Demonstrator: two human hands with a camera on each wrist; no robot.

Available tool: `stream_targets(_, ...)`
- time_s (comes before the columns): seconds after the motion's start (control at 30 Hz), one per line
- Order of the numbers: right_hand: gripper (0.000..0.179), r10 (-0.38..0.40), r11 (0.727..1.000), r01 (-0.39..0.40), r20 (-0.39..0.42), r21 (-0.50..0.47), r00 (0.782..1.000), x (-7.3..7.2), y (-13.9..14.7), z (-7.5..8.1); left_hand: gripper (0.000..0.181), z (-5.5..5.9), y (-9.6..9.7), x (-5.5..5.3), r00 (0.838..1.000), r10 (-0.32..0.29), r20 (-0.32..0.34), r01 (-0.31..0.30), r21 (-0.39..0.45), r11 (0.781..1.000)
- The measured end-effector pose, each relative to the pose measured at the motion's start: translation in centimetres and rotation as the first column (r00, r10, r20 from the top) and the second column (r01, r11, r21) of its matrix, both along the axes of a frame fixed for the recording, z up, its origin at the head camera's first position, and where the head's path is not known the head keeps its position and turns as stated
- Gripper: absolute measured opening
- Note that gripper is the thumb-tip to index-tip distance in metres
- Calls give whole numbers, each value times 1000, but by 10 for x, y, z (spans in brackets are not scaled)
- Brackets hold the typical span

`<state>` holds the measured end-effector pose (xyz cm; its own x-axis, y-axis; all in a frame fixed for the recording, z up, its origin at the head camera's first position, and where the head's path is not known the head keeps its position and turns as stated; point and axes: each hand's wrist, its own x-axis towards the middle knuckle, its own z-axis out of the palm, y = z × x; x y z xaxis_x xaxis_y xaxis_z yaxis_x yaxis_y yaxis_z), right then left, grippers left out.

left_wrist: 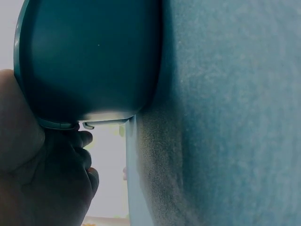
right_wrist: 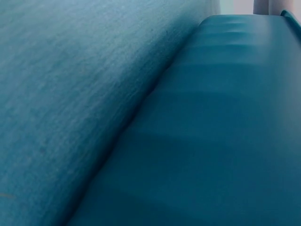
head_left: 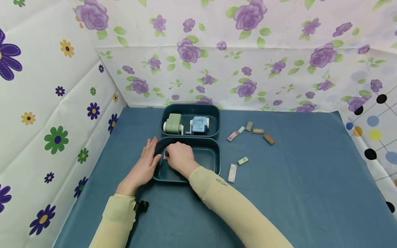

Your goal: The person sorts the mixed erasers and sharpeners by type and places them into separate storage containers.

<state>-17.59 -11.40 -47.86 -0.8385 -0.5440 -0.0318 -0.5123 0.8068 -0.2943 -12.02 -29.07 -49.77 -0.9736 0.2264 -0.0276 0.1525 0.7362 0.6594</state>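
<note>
The near dark teal tray (head_left: 205, 157) has my left hand (head_left: 143, 168) at its left side, fingers extended along the outer wall and thumb by the rim. In the left wrist view, that hand (left_wrist: 51, 169) touches the tray (left_wrist: 94, 61) at its edge. Inside the tray's left part, my right hand (head_left: 180, 157) holds a small whitish block, apparently an eraser (head_left: 165, 154), mostly hidden by the curled fingers. Only the tray's outer wall (right_wrist: 211, 108) and the cloth fill most of the right wrist view; the right hand's fingers are not shown there.
Behind stands a second teal tray (head_left: 192, 109) with a green crank pencil sharpener (head_left: 174, 123) and a blue one (head_left: 199, 124). Right of the trays, a white eraser (head_left: 232, 173), a pale green eraser (head_left: 243, 161) and several others, including a pink one (head_left: 232, 136), lie on blue cloth (head_left: 304, 179).
</note>
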Motion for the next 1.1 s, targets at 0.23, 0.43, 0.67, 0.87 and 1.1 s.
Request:
stream_targets(0.23, 13, -7, 1000, 7, 25, -13, 1000, 1, 1, 1, 66, 1, 0, 1, 1000, 1, -3, -1, -1, 1000)
stream_targets(0.43, 14, -10, 1000, 11, 51, -25, 999, 1, 2, 3, 65, 1, 1, 1, 1000, 1, -3, -1, 1, 1000)
stream_targets(0.67, 16, -10, 1000, 12, 79, -23, 997, 0, 2, 1, 66, 2, 2, 1, 1000, 1, -5, -1, -7, 1000)
stream_targets(0.87, 18, 16, 1000, -12, 130, -28, 991, 0, 8, 2, 66, 3, 2, 1, 1000, 0, -4, 0, -6, 1000)
stream_targets(1.1, 21, 66, 997, -56, 213, -52, 975, -1, 19, 7, 65, 3, 4, 2, 1000, 5, -15, -5, -4, 1000)
